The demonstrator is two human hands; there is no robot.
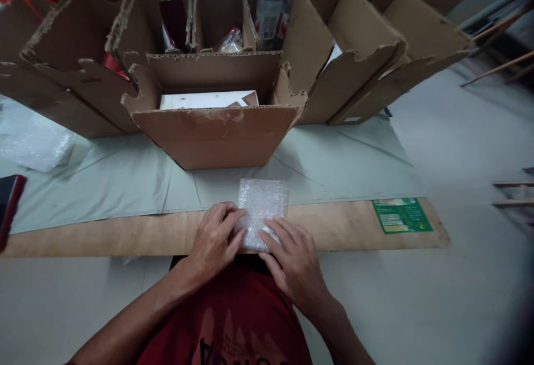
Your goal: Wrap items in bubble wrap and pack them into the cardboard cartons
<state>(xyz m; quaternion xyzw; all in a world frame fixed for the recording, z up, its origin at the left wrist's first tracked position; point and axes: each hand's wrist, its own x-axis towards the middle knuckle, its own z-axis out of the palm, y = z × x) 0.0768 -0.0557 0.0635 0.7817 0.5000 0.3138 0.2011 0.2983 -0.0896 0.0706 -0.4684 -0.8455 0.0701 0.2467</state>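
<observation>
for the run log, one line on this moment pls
left hand on bubble-wrap packet | right hand on it | open cardboard box behind
</observation>
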